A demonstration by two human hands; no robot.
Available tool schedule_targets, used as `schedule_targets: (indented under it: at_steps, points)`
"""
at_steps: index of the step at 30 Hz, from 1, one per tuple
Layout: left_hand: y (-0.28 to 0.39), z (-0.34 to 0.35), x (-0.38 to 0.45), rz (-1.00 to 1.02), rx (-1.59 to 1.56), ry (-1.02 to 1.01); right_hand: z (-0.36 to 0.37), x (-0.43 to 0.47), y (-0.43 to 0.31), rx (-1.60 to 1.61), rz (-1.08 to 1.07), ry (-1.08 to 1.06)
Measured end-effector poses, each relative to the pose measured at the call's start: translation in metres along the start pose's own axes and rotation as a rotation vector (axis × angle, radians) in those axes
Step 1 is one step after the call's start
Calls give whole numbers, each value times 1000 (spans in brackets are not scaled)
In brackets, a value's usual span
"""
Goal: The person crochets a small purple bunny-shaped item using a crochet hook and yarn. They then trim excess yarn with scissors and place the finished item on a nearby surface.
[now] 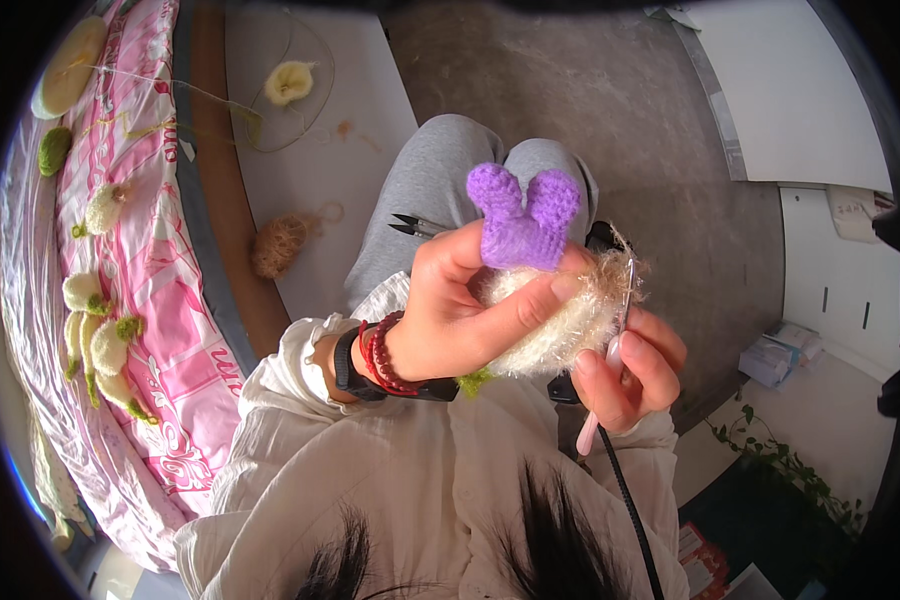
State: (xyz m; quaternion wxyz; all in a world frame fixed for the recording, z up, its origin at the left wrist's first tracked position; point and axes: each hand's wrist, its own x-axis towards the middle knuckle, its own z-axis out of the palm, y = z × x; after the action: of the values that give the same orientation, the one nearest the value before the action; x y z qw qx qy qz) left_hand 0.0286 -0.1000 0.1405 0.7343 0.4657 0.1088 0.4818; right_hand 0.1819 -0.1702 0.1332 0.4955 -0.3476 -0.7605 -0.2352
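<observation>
My left hand (465,307) grips a fuzzy cream crocheted piece (540,345) with brown yarn (607,277) along its right end and a bit of green (474,381) below. A purple crocheted piece with two rounded lobes (525,221) stands at its upper side, pinched by the same fingers. In my right hand (634,371) is a crochet hook (613,356) with a pink handle. Its metal shaft points up and lies against the brown yarn; whether the tip is in a stitch cannot be made out. Dark-bladed thread snips (416,225) rest on my grey-trousered lap.
Left, a bed with pink patterned bedding (187,360) carries several cream-and-green crocheted pieces (109,349) and a green yarn bundle (54,150). On a pale surface lie a brown yarn ball (279,246) and a cream yarn piece (289,82). A black cable (630,510) runs beside my right arm.
</observation>
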Motion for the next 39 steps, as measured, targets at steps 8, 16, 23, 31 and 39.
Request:
schedule_targets:
  at_steps: [8, 16, 23, 31, 39]
  points:
    - [1, 2, 2, 76, 76, 57, 10, 1, 2, -35, -3, 81]
    - [1, 2, 1, 65, 109, 65, 1, 3, 7, 359, 298, 158]
    - [-1, 0, 0, 126, 155, 68, -5, 6, 6, 161, 89, -4]
    - [-7, -5, 1, 282, 307, 37, 3, 5, 8, 361, 281, 198]
    - [-5, -3, 0, 200, 176, 16, 4, -4, 9, 689, 476, 242]
